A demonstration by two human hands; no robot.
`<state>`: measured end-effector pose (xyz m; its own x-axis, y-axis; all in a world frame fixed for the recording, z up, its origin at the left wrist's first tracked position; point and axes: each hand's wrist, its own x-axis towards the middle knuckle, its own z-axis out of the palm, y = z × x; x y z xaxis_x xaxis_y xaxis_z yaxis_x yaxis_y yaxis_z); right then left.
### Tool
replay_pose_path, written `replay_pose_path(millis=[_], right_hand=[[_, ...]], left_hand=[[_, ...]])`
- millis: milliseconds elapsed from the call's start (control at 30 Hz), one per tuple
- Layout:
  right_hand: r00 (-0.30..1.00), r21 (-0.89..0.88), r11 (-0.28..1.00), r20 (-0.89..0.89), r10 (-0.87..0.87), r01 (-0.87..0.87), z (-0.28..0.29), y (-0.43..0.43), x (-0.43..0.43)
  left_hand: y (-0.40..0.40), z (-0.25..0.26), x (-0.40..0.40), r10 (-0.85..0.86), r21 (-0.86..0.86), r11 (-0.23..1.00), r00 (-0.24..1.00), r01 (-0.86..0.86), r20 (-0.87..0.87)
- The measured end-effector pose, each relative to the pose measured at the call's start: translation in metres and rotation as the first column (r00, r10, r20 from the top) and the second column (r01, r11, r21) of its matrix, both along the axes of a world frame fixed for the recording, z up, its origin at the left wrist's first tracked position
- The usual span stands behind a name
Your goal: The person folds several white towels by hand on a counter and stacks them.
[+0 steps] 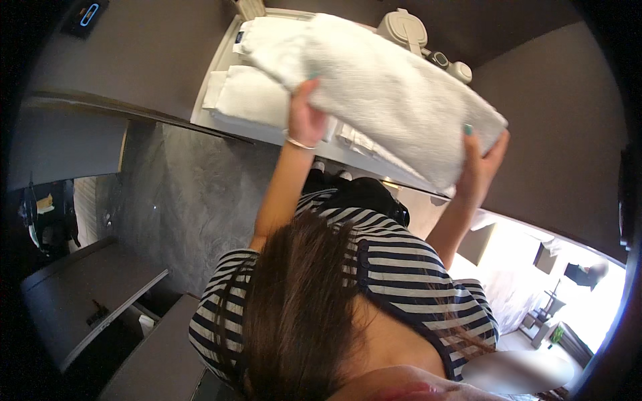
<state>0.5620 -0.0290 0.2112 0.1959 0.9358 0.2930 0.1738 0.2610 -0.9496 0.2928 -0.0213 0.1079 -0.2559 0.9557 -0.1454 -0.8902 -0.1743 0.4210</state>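
A folded white towel [386,95] is held up in front of me, above a white countertop. My left hand [307,113] grips its lower edge near the middle, with the thumb on top. At its other end, my right hand [479,160] holds the corner, thumb over the cloth and fingers behind. Beneath and beside it, a folded white towel [253,95] lies on the left part of the counter, and more white cloth [273,37] with a dark tag sits behind. Some crumpled white fabric [358,140] partly shows under the held towel.
White lidded containers [404,30] and a small round dark-faced device [439,60] stand along the counter's back. Dark panels [551,125] flank the counter. At lower left is an open drawer [115,316]. A person [584,274] is far off at the right.
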Motion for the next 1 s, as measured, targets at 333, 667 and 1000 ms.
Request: replay_pose_path(millis=[333, 667, 1000], right_hand=[[0.938, -0.378, 0.861, -0.08, 0.337, -0.342, -0.189, 0.061, -0.142], [0.805, -0.123, 0.989, 0.577, 0.138, -0.081, -0.171, -0.001, 0.042], [0.506, -0.111, 0.967, 0.836, 0.215, -0.227, -0.172, -0.003, -0.007]], left_hand=[[0.002, -0.14, -0.177, 0.213, -0.189, 0.945, 0.939, -0.268, -0.269], [-0.015, -0.104, -0.171, 0.378, -0.414, 0.66, 0.753, -0.627, -0.539], [-0.045, -0.038, 0.057, 0.42, 0.399, 0.907, -0.239, 0.133, -0.876]])
